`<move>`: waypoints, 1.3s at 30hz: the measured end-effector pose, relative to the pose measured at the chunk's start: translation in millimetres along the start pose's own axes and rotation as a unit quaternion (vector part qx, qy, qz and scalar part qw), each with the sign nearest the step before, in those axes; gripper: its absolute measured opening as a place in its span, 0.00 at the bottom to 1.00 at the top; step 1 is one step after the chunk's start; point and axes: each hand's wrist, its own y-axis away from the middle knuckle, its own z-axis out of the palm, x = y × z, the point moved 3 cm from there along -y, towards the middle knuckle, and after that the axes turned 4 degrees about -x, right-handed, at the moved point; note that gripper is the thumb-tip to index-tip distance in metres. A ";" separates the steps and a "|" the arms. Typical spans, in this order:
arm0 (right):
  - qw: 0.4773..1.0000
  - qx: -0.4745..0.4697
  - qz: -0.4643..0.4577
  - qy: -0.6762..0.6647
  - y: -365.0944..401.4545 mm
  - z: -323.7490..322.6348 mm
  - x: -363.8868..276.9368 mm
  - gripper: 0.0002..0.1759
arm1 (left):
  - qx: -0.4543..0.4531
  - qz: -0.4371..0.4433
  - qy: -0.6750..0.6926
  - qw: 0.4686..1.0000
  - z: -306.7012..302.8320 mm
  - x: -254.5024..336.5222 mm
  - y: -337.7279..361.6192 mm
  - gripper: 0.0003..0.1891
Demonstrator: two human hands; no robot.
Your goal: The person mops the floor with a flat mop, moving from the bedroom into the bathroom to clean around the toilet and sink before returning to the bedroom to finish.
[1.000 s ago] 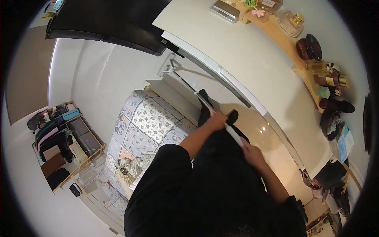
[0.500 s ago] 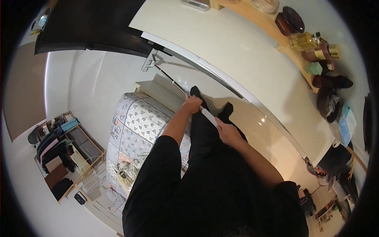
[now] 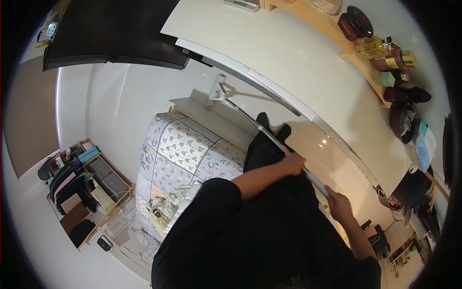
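The left hand (image 3: 292, 164) grips the silver-and-white metal-poled flat mop (image 3: 246, 117) mid-shaft; the right hand (image 3: 340, 207) encloses its white upper handle (image 3: 316, 182), apparently spaced for leverage. The mop head (image 3: 216, 92) meets glossy pale floor (image 3: 332, 161) ahead.

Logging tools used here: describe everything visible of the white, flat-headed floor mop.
The white, flat-headed floor mop has a rectangular head, a slim, metal-looking silvery pole and a thicker white grip. It slants, head seemingly on the pale glossy floor near the floral patchwork quilt. The bare left hand grips it nearer the head; the bare right hand holds the white grip. The head's underside is hidden.
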 end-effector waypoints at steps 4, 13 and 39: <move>0.992 -0.025 -0.070 -0.099 -96.3 47.9 -57.2 0.24 | 0.064 -0.074 -0.082 0.992 -25.2 -126.0 27.7 0.14; 0.994 -0.040 -0.105 0.013 -114.5 59.2 -23.1 0.25 | 0.061 -0.187 -0.167 0.966 -22.8 -114.6 5.4 0.13; 0.995 -0.086 -0.050 0.001 0.0 68.1 187.8 0.29 | 0.115 -0.202 -0.193 0.953 128.3 55.6 -102.9 0.17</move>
